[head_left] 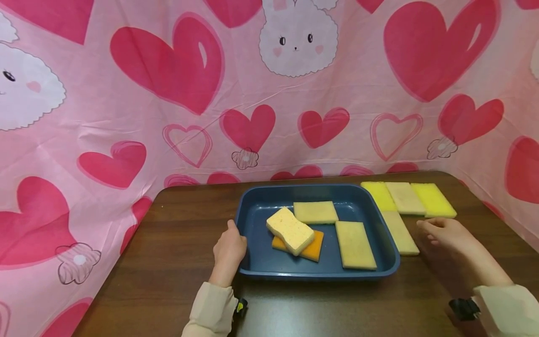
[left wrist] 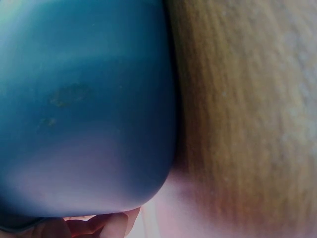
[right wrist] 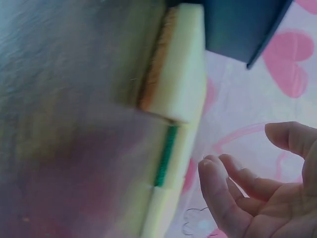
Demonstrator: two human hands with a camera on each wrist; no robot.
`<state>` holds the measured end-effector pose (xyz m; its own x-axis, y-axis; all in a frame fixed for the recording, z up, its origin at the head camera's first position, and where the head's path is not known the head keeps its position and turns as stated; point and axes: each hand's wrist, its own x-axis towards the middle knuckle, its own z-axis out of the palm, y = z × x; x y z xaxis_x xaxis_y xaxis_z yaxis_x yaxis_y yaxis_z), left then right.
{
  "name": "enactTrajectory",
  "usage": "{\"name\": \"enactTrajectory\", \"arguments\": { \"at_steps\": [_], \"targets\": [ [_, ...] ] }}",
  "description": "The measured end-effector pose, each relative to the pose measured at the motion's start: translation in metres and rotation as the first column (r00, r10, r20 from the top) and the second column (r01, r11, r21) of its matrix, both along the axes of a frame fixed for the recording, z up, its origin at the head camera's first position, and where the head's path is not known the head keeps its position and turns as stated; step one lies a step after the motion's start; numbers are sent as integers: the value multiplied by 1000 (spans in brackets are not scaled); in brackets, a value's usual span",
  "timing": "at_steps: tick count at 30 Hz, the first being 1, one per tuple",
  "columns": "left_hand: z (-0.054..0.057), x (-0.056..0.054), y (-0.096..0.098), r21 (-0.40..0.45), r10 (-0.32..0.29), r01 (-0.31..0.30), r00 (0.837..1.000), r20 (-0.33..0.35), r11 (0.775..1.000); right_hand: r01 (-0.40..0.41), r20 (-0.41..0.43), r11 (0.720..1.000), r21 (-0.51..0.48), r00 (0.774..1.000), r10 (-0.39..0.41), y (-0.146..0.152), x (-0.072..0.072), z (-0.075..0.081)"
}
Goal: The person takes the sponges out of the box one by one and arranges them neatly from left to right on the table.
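Note:
A dark blue baking pan (head_left: 320,275) stands on the wooden table with several sponges inside. A pale notched sponge (head_left: 290,230) lies tilted over an orange sponge (head_left: 312,247). Two flat pale sponges, one by the back wall (head_left: 316,212) and one at the right (head_left: 355,245), lie beside them. My left hand (head_left: 229,250) grips the pan's left side; its fingers (left wrist: 106,225) show at the edge in the left wrist view. My right hand (head_left: 448,236) holds nothing, its fingers loosely bent, just right of a pale sponge (head_left: 399,234) outside the pan.
Along the pan's right side, two bright yellow sponges (head_left: 433,200) and another pale one (head_left: 406,198) lie side by side on the table (head_left: 177,262). In the right wrist view, a green scouring layer (right wrist: 166,156) shows on one sponge. A pink heart-patterned cloth (head_left: 252,84) hangs behind.

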<state>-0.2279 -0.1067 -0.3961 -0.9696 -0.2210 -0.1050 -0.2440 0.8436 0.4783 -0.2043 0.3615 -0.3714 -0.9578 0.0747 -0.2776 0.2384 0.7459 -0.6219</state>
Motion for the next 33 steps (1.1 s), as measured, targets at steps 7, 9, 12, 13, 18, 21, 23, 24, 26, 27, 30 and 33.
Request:
{"name": "enactTrajectory", "arguments": {
  "at_steps": [7,9,12,13,18,21,23,24,26,27,30,33],
  "targets": [
    [0,0,0,-1,1,-1,1000,1,1000,-26,-76,998,51,997,30,-15,7,16],
    [-1,0,0,-4,0,0,1000,-7,1000,-30,-92,998,56,995,35,-23,9,21],
    [-1,0,0,-5,0,0,1000,-12,1000,-39,-121,996,77,991,49,-37,12,26],
    [-1,0,0,-5,0,0,1000,-13,1000,-47,-139,995,87,989,59,-42,12,27],
    [-1,0,0,-3,-1,1,1000,-13,1000,-117,-206,989,96,969,134,-66,14,30],
    [-1,0,0,-2,-1,1,1000,-11,1000,-165,-219,982,93,959,182,-80,15,31],
    [-1,0,-1,-1,-1,1,1000,-11,1000,-184,-217,977,105,955,204,-89,14,31],
    [-1,0,0,0,-1,1,1000,-11,1000,-189,-209,975,112,955,209,-93,13,30],
    [0,0,0,2,0,0,1000,-13,1000,-200,-194,973,114,956,220,-100,12,28],
    [0,1,0,2,0,1,1000,-16,1000,-205,-184,972,117,957,224,-103,11,27],
    [0,1,0,2,-2,2,1000,-19,1000,-230,-170,965,123,954,249,-111,8,20],
    [0,0,0,-1,-2,2,1000,-20,1000,-266,-156,954,142,945,287,-118,5,13]
  ]
}}
